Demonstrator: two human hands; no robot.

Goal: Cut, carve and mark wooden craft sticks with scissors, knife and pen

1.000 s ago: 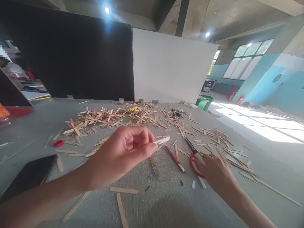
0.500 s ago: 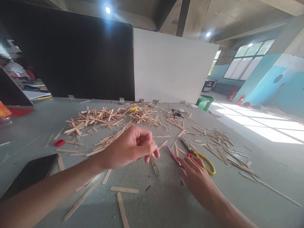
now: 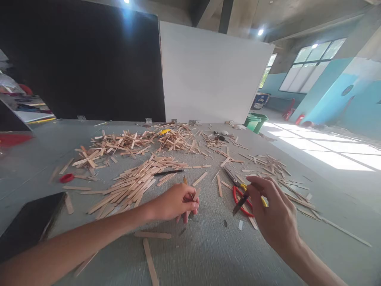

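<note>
The tabletop (image 3: 205,254) fills the lower frame, its near middle mostly bare, which seems to leave both hands working room. Left of centre, a fan of wooden sticks (image 3: 131,190) lies roughly aligned, probably so that single ones come away easily.

The left hand (image 3: 175,201) is low near the centre, its grip curled in with thumb and fingers close together; a pale sliver shows at the fingertips, but I cannot tell for sure whether it is pinched. At right of centre, the right hand (image 3: 275,208) has its grip pinching a dark narrow blade (image 3: 240,203) by the upper end, slanted down and left, apparently to keep its length clear of the palm.

Behind that hand lie the scissors (image 3: 235,182), red and yellow loops nearest it, as though laid within reach. A dark pen (image 3: 168,172) rests by the fan's right edge.
</note>
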